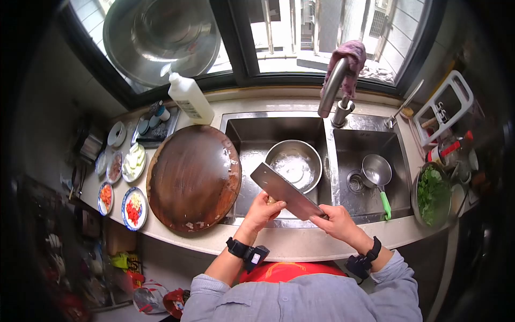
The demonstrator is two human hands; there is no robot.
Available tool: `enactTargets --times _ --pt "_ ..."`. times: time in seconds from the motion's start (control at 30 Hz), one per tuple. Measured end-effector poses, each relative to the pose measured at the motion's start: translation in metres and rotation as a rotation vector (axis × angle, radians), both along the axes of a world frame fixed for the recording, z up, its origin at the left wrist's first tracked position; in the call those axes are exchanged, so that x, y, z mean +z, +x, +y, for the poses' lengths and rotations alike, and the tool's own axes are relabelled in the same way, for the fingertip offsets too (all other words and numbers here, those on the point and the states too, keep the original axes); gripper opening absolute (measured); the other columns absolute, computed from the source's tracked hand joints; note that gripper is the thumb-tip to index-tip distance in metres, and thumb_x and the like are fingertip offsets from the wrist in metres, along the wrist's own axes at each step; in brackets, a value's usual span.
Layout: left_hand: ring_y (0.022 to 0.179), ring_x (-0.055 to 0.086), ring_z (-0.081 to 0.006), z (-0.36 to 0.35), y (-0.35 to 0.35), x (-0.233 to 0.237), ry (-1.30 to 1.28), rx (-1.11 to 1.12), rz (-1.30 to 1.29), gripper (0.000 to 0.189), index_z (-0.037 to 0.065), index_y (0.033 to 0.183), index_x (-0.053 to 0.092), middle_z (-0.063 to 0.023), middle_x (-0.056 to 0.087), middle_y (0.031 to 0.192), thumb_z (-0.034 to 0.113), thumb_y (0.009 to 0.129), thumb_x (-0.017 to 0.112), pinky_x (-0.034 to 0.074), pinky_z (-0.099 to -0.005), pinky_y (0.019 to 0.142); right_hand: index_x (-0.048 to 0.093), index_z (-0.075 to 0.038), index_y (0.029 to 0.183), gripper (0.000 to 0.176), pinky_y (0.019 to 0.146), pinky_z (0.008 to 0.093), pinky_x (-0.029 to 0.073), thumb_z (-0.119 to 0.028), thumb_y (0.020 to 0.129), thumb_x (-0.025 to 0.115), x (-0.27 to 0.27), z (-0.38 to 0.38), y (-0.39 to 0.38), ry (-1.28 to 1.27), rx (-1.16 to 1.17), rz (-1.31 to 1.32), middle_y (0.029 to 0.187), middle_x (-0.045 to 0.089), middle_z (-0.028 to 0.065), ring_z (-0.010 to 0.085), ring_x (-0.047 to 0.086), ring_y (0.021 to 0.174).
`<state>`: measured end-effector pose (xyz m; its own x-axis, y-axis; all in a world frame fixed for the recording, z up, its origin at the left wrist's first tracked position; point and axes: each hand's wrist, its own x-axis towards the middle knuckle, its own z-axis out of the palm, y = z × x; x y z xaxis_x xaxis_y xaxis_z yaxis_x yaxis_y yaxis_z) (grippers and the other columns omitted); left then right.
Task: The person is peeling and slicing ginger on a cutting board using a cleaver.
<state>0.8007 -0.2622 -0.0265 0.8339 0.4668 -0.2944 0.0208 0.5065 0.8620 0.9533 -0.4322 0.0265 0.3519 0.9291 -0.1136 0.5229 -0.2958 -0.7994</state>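
A cleaver (285, 192) is held tilted in front of me, its broad blade partly over the steel bowl (314, 161) in the left sink basin. My right hand (339, 222) is closed around the cleaver's handle, which is mostly hidden by the fingers. At the blade's near side, my left hand (261, 213) has its fingers curled in and its thumb against the metal. A small pale patch shows beside those fingers; I cannot make out what it is. The bowl holds some water.
Left of the sink lies a round wooden chopping board (193, 177), with plates of chopped food (133, 209) beyond it. A pump bottle (191, 99) stands behind. A green-handled ladle (377, 170) rests in the right basin under the tap (333, 88); leafy greens (432, 194) sit far right.
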Motion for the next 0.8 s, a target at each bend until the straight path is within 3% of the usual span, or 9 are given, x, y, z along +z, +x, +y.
enactTargets --times 0.17,0.27,0.3,0.37,0.43,0.5,0.57,0.63,0.8 --pt "0.052 0.042 -0.0016 -0.012 0.006 -0.002 0.107 0.185 0.059 0.032 0.006 0.096 0.053 0.0035 0.052 0.071 0.012 0.072 0.072 0.032 -0.0169 0.042 0.058 -0.005 0.078 0.017 0.049 0.0377 0.043 -0.021 0.076 0.058 -0.006 0.002 -0.002 0.069 -0.046 -0.062 0.062 0.055 0.0157 0.033 0.056 0.057" --pt "0.067 0.048 -0.0034 -0.015 0.014 -0.012 0.315 0.421 0.227 0.042 0.006 0.104 0.052 0.0034 0.054 0.078 0.012 0.069 0.074 0.039 -0.0173 0.054 0.056 -0.004 0.072 0.015 0.049 0.0384 0.043 -0.019 0.076 0.058 -0.008 0.01 -0.009 0.159 -0.074 -0.149 0.06 0.054 0.016 0.0337 0.056 0.058" --pt "0.067 0.048 -0.0034 -0.015 0.014 -0.014 0.315 0.421 0.231 0.042 0.006 0.104 0.052 0.0034 0.054 0.078 0.012 0.069 0.074 0.039 -0.0173 0.054 0.054 -0.003 0.07 0.016 0.049 0.0385 0.043 -0.018 0.075 0.057 -0.008 0.012 -0.012 0.224 -0.091 -0.182 0.06 0.053 0.0161 0.0337 0.056 0.057" --pt "0.046 0.039 -0.0006 -0.011 0.018 -0.011 0.237 0.376 0.187 0.036 0.009 0.1 0.051 0.0051 0.053 0.075 0.006 0.07 0.071 0.027 -0.0152 0.037 0.052 -0.003 0.068 0.017 0.049 0.0387 0.042 -0.017 0.075 0.057 -0.009 0.012 -0.009 0.292 -0.113 -0.215 0.059 0.053 0.0163 0.0338 0.055 0.057" --pt "0.051 0.043 -0.0009 -0.001 0.015 0.007 0.201 0.258 0.125 0.037 0.008 0.1 0.051 0.0048 0.053 0.076 0.006 0.069 0.072 0.032 -0.0148 0.041 0.052 -0.003 0.067 0.016 0.049 0.0392 0.042 -0.017 0.075 0.057 -0.013 0.007 0.001 0.141 -0.04 -0.039 0.059 0.053 0.0166 0.0338 0.055 0.056" --pt "0.059 0.047 -0.0026 0.006 0.011 0.01 0.163 0.072 0.124 0.037 0.007 0.099 0.051 0.0052 0.053 0.077 0.007 0.069 0.072 0.037 -0.0163 0.049 0.053 -0.003 0.067 0.016 0.048 0.0393 0.041 -0.017 0.075 0.057 -0.017 0.006 0.007 0.131 -0.017 -0.037 0.059 0.053 0.0166 0.0338 0.055 0.055" --pt "0.065 0.048 -0.004 0.007 0.008 0.003 0.242 0.05 0.111 0.035 0.006 0.097 0.055 0.0044 0.054 0.077 0.008 0.068 0.074 0.039 -0.0182 0.055 0.053 -0.003 0.067 0.017 0.048 0.0394 0.041 -0.017 0.075 0.057 -0.019 0.005 0.007 0.124 0.004 -0.037 0.058 0.053 0.0167 0.0339 0.054 0.055" --pt "0.074 0.056 -0.0079 0.002 0.009 0.008 0.466 0.143 0.361 0.03 -0.001 0.09 0.06 -0.0028 0.061 0.084 0.013 0.068 0.075 0.046 -0.022 0.068 0.054 -0.003 0.067 0.017 0.048 0.0393 0.041 -0.018 0.075 0.057 -0.016 0.007 0.002 0.119 -0.074 -0.053 0.057 0.053 0.0167 0.0337 0.054 0.054" --pt "0.074 0.055 -0.0075 -0.014 0.019 -0.011 0.52 0.49 0.318 0.028 -0.002 0.086 0.062 -0.0029 0.061 0.079 0.015 0.068 0.076 0.045 -0.0217 0.066 0.054 -0.002 0.068 0.017 0.047 0.0388 0.041 -0.017 0.075 0.058 -0.024 0.011 -0.012 0.187 -0.195 -0.032 0.058 0.052 0.017 0.0332 0.055 0.054"
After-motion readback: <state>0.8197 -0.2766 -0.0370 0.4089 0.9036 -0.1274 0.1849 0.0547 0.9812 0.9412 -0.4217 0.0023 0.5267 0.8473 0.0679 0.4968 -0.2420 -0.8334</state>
